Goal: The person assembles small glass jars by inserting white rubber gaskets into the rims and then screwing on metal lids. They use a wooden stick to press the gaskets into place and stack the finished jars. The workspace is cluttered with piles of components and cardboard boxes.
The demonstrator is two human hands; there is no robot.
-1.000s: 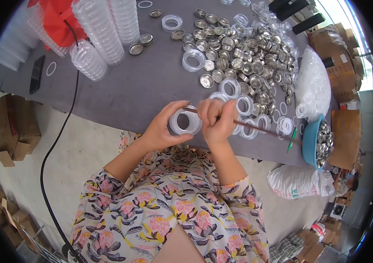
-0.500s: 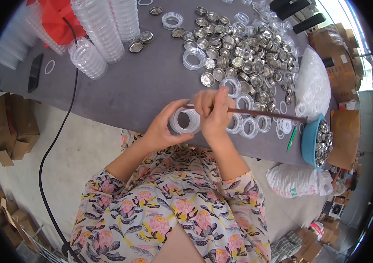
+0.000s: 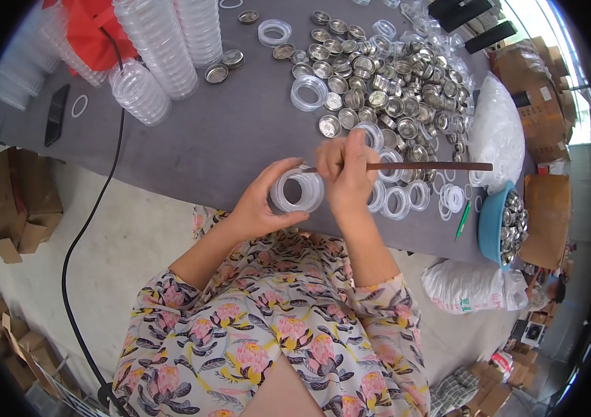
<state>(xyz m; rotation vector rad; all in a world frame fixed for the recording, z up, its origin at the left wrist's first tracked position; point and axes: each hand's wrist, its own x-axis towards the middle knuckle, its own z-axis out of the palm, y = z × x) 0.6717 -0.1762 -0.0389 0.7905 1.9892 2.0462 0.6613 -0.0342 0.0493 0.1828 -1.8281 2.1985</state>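
Observation:
My left hand (image 3: 257,203) curls round a clear plastic ring-shaped piece (image 3: 315,201) with a dark round opening, near the table's front edge. In my right hand (image 3: 351,174) is a thin reddish-brown stick (image 3: 441,166), held almost level in a closed fist with the thumb on top. Its long end points right over the table. The short end reaches the rim of the clear piece, where the fingers partly hide the contact. Several clear plastic rings (image 3: 397,203) lie just right of my right hand.
A heap of silvery metal lids (image 3: 379,83) covers the table's far right. Tall stacks of clear plastic cups (image 3: 153,45) stand far left, with a black cable (image 3: 116,149) nearby. A blue basin (image 3: 491,226) of metal lids, a green pen (image 3: 462,221) and a white plastic bag (image 3: 497,132) are at right.
My right hand has shifted slightly right, away from the clear piece. The stick has swung from sloping down rightward to nearly level. My left hand keeps its hold.

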